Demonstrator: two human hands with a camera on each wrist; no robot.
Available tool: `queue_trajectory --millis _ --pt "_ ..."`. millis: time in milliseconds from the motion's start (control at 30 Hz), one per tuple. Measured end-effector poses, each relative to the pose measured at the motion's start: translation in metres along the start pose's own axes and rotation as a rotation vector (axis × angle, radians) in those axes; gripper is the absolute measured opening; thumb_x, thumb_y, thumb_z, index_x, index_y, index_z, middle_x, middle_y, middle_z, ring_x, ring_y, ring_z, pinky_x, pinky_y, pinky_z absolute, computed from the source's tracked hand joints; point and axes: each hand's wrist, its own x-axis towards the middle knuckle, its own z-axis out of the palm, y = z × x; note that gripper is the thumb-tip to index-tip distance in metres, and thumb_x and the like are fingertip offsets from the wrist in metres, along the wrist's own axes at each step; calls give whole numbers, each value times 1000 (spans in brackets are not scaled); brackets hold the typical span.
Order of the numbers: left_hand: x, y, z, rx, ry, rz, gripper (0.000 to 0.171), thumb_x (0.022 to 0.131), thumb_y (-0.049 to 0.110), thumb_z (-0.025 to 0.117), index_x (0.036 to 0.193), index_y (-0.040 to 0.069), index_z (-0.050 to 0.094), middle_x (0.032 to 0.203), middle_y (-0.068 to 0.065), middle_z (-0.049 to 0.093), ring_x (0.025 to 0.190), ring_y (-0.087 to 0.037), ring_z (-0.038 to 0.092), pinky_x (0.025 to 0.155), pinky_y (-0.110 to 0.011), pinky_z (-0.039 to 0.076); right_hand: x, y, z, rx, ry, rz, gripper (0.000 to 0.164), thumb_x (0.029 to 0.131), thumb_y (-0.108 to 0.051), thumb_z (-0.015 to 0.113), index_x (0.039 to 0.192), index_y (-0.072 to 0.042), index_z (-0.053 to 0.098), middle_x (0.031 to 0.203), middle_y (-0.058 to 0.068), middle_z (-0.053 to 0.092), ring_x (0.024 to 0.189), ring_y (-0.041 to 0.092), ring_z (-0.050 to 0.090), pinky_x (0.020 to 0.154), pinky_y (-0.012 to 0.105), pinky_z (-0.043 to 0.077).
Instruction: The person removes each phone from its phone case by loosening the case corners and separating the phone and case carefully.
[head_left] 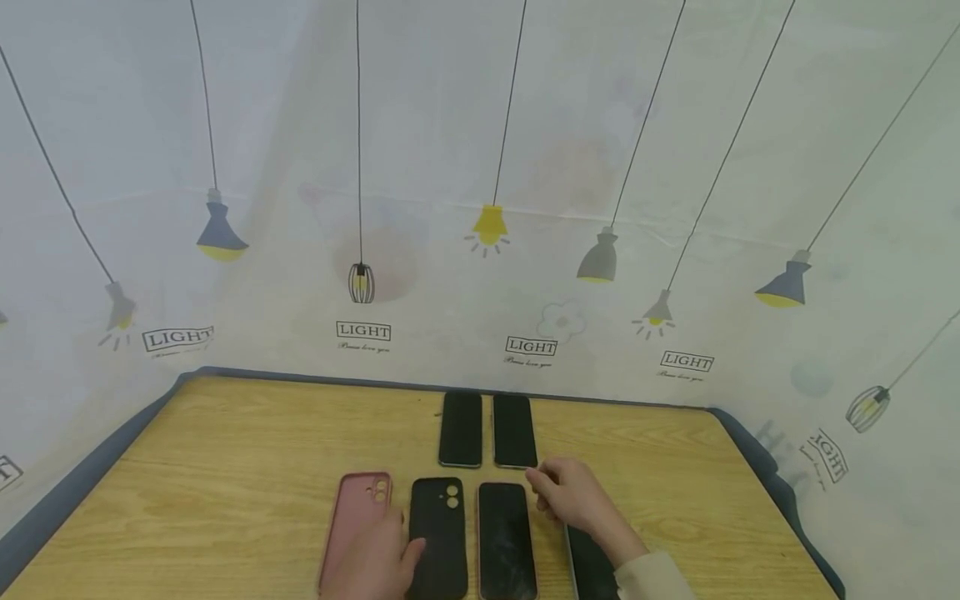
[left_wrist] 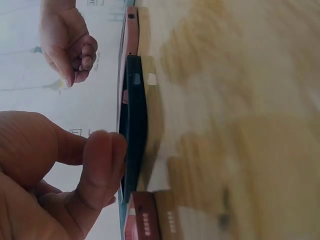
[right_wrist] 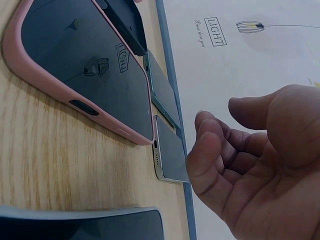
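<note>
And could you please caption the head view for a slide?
Left hand and right hand over a table with four phones, a pink case, a black case.

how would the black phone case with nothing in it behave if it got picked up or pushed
The black phone case would probably feel light, since no phone fills it and its camera holes are uncovered. It looks thin-walled, so it may flex a little when pinched. Lying flat, it would likely slide rather than roll or tip.
</note>
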Motion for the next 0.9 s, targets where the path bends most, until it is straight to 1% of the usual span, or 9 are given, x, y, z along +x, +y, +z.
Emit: queue_trajectory --millis 100,167,267,333,567,667,733,833,900 --pt "0 4 3 29 16 33 38 96 25 73 116 -5 61 83 -9 65 73 -20 62 65 -40 54 -2 0 -1 13 9 -14 31 107 -21 58 88 2 64 66 4 60 53 14 52 47 26 46" --pt "-1 9 6 18 -4 47 34 97 27 72 114 -1 62 77 -5 63 68 -19 62 60 -39 53 -3 1 -1 20 12 -25 31 107 -21 58 89 3 64 66 4 60 54 14 52 47 26 46" --pt "-2 19 10 -66 -70 31 32 99 27 71 114 1 61 71 -2 59 60 -18 57 54 -35 48 -6 2 -2 36 24 -41 30 107 -21 58 91 3 65 67 4 60 55 15 53 47 27 47" --pt "-2 24 14 -112 -93 54 32 99 26 71 115 1 60 74 -2 60 61 -18 58 55 -36 49 -7 5 -2 52 40 -55 29 107 -20 57 92 4 65 68 4 61 55 17 54 47 27 48" --pt "6 31 30 -229 -130 185 34 96 20 72 115 -4 58 83 -4 63 71 -19 60 63 -39 53 -12 13 2 52 185 -54 24 107 -17 58 95 2 66 74 5 63 58 17 58 50 26 52" --pt "9 36 37 -255 -153 174 39 96 21 74 119 -6 57 91 -7 61 79 -23 60 68 -44 54 -12 15 4 50 244 -38 21 106 -15 59 97 2 66 76 5 65 62 18 61 53 26 53" --pt "9 40 41 -244 -153 168 43 94 21 75 120 -7 56 97 -11 61 86 -28 61 75 -51 55 -13 16 6 54 272 -30 19 106 -14 59 99 2 67 77 6 67 63 19 62 54 26 54" --pt "9 49 47 -203 -150 140 56 92 23 78 128 -13 53 112 -23 61 104 -40 63 89 -61 53 -13 18 9 61 296 -20 19 106 -14 60 101 2 67 78 7 68 65 19 63 55 26 55" --pt "9 55 51 -170 -159 101 65 91 24 79 133 -16 50 121 -31 58 113 -46 60 95 -66 50 -13 19 11 65 299 -15 19 106 -14 60 101 2 67 78 7 68 65 19 63 55 26 54"
